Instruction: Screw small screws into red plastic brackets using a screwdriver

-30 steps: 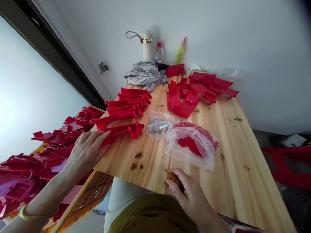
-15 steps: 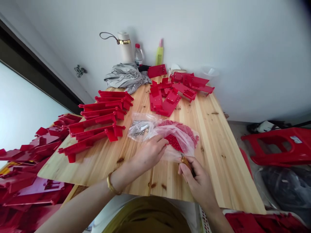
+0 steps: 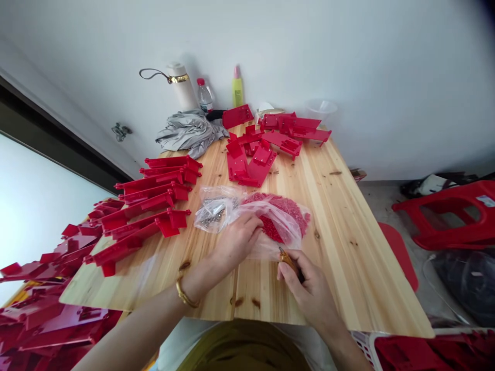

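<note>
My left hand is curled at the mouth of a clear plastic bag of small red plastic pieces. Its fingertips are pressed together by the pieces, and whatever is between them is hidden. My right hand grips a screwdriver with an amber handle, its short metal tip pointing at the bag's near edge. Left of the red pieces lies a second clear bag with small silver metal parts, perhaps screws.
Red plastic brackets stand in a row on the wooden table; others lie at the back. Behind are a grey cloth, a white flask and bottles. More red parts are piled left; a red stool is at right.
The camera view has shifted slightly, so the table's things appear further left. Both hands keep nearly the same pose by the bag, with the screwdriver still in my right hand.
</note>
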`<state>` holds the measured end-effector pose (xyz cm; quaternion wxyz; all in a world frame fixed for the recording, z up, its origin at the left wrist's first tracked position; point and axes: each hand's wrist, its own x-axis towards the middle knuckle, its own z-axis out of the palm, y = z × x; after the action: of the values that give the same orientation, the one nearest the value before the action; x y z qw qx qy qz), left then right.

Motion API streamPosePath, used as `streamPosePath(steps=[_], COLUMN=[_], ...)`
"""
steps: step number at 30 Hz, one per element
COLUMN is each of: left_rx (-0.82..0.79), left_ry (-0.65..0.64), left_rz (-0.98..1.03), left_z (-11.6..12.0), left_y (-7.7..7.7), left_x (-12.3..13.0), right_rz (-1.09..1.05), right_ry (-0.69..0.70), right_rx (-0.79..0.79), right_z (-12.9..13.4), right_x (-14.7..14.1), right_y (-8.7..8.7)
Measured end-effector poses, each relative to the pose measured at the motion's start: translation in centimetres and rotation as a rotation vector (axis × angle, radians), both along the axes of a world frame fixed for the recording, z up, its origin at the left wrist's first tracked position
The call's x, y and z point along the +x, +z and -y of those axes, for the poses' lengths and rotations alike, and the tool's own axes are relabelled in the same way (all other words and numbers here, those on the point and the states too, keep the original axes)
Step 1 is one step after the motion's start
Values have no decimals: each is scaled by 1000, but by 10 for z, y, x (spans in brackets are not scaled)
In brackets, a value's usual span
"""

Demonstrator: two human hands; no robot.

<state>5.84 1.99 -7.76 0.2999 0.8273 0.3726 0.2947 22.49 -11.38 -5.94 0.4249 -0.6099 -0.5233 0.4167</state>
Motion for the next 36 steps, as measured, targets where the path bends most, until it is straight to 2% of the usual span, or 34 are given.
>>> streamPosePath(steps=[5, 8, 10, 14, 17, 20, 25, 31, 36], left_rx=[-474, -587, -679, -1016, -1202, -1285, -1328, -1384, -1388], left_ry=[165, 210, 226, 249, 229, 178, 157, 134, 170], left_rz=[449, 619, 697, 882, 1034, 1125, 1206, 1204, 1197], left_z=[23, 37, 43, 50, 51, 51, 56, 63, 65], left_y=[18, 24, 25, 25, 25, 24, 19, 16, 17], left_x=[-14, -21, -25, -30, -35, -39, -44, -45, -45], right_rz=[147, 211, 236, 275, 295, 320, 327, 243, 245], right_ry=[93, 137, 155, 174, 182, 179, 183, 194, 205], right_rx=[142, 178, 191, 211, 223, 248, 289, 230, 243], right_z=[-10, -15, -17, -18, -19, -19, -21, -22, -22], right_x=[-6, -14, -19, -27, -31, -35, -41, -48, -48], right_y=[1, 2, 3, 7, 8, 9, 12, 16, 15])
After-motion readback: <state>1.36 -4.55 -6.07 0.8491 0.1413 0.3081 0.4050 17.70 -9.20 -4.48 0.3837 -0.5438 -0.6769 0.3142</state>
